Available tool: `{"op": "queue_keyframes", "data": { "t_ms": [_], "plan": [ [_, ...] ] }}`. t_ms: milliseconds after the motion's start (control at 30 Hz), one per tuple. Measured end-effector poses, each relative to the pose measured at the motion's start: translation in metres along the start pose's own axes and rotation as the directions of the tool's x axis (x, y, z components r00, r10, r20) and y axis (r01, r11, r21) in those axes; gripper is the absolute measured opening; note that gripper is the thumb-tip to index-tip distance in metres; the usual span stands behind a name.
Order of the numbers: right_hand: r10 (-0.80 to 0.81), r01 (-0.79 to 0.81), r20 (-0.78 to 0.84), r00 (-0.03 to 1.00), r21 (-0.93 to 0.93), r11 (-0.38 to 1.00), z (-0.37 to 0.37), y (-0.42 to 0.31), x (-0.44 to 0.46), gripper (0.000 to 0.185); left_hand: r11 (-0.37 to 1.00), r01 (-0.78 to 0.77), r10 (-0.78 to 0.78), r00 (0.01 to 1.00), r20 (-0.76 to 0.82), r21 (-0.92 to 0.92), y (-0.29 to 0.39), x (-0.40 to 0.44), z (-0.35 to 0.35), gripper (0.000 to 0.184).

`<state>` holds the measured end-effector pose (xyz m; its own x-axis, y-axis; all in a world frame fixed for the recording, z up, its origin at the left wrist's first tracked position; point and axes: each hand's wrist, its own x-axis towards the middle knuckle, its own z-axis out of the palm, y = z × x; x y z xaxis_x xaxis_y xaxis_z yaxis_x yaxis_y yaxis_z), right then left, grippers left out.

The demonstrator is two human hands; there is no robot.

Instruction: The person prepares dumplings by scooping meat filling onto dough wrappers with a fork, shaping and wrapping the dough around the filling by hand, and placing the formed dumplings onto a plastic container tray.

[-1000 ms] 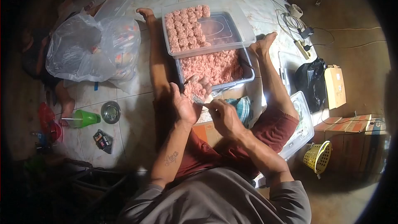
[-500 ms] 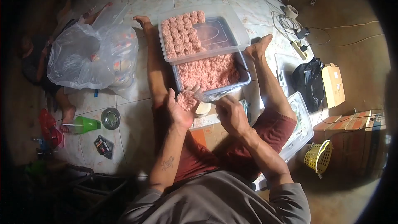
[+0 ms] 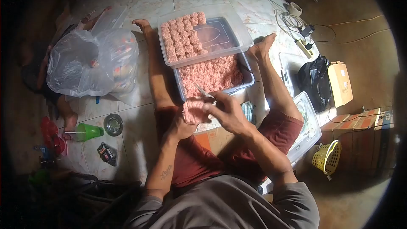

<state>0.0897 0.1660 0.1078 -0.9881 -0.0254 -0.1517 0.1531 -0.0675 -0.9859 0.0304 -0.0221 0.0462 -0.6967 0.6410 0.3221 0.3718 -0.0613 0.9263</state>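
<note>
Curled around a pink lump (image 3: 194, 113), the left hand (image 3: 181, 128) sits near a tub (image 3: 240, 87); the right hand (image 3: 230, 113) grips a metal utensil (image 3: 204, 91) in bent fingers.

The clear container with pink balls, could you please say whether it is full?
Partly full: in the clear container, pink balls cover the left part; the right is bare.
</note>
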Motion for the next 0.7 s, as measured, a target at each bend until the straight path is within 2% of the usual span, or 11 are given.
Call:
{"op": "queue_keyframes", "data": {
  "t_ms": [33,100,133,267,300,367,400,500,567,633,700],
  "plan": [
    [-0.123,0.108,-0.111,0.986,-0.135,0.985,-0.001,0.006,-0.003,0.025,0.976,-0.061,0.084,0.991,-0.102,0.211,0.002,0.002,0.001,0.034],
    [0.023,-0.031,-0.192,0.981,-0.039,0.999,-0.011,0.014,-0.014,0.028,0.953,-0.028,0.06,0.994,-0.095,0.303,-0.001,0.004,-0.004,0.025],
    [0.1,-0.095,-0.168,0.981,0.034,0.995,-0.018,0.04,-0.018,0.027,0.923,-0.174,0.234,0.962,-0.141,0.343,0.0,0.011,-0.007,0.026],
    [0.083,-0.064,-0.126,0.989,0.152,0.986,-0.009,0.066,-0.032,0.02,0.966,-0.161,0.229,0.893,-0.387,0.201,0.0,0.016,0.0,0.036],
    [0.087,-0.066,-0.132,0.987,0.157,0.985,-0.008,0.062,-0.032,0.02,0.972,-0.126,0.184,0.935,-0.303,0.2,0.003,0.019,0.0,0.033],
    [-0.364,0.3,-0.035,0.931,-0.495,0.816,-0.009,0.046,-0.024,0.014,0.976,-0.059,0.087,0.989,-0.124,0.21,0.009,0.023,0.001,0.029],
    [-0.347,0.254,-0.034,0.937,-0.613,0.748,-0.014,0.043,-0.022,0.023,0.973,-0.064,0.096,0.986,-0.134,0.224,0.004,0.022,0.004,0.029],
    [-0.336,0.214,-0.066,0.94,-0.654,0.726,-0.027,0.031,-0.022,0.022,0.985,0.091,-0.026,0.916,-0.401,0.145,-0.004,0.021,0.011,0.033],
    [-0.352,0.226,-0.073,0.933,-0.643,0.732,-0.031,0.05,-0.021,0.019,0.981,0.144,-0.084,0.921,-0.381,0.131,0.002,0.019,0.003,0.044],
    [0.083,-0.07,-0.12,0.989,0.109,0.992,-0.023,0.057,-0.029,0.021,0.973,0.097,0.001,0.905,-0.425,0.21,0.013,0.02,0.0,0.031],
    [0.109,-0.1,-0.051,0.993,0.148,0.984,-0.013,0.057,-0.037,0.023,0.982,0.122,-0.054,0.91,-0.41,0.141,0.006,0.018,0.002,0.032]
  ]
}}
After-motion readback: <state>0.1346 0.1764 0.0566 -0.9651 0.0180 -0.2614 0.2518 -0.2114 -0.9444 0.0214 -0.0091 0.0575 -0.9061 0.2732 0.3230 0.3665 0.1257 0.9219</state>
